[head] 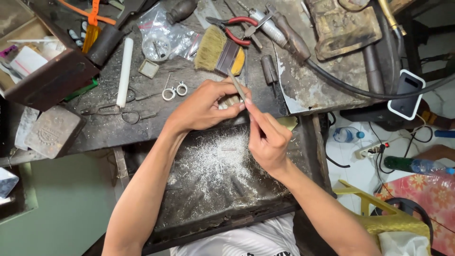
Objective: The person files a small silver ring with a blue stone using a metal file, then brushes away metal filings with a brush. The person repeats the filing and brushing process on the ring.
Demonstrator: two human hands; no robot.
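We look steeply down from our one head-worn camera, close above our fingers (235,105), facing the workbench (189,76) beyond them.

A small metalworking workshop, seemingly a jeweller's bench, seen from above. The scarred, dust-grey workbench (156,128) is crowded with hand tools: red-handled pliers (234,28), a worn bristle brush (219,51), scissors-like shears (128,114) and a flexible-shaft handpiece (279,31) on a black hose. Two pale metal rings (174,91) lie on the surface beside a white rod (125,71). Below the bench edge, a dark catch tray (189,223) holds a heap of silvery filings (215,163). Worn metal blocks (51,130) and a wooden box (45,78) of oddments line the sides.
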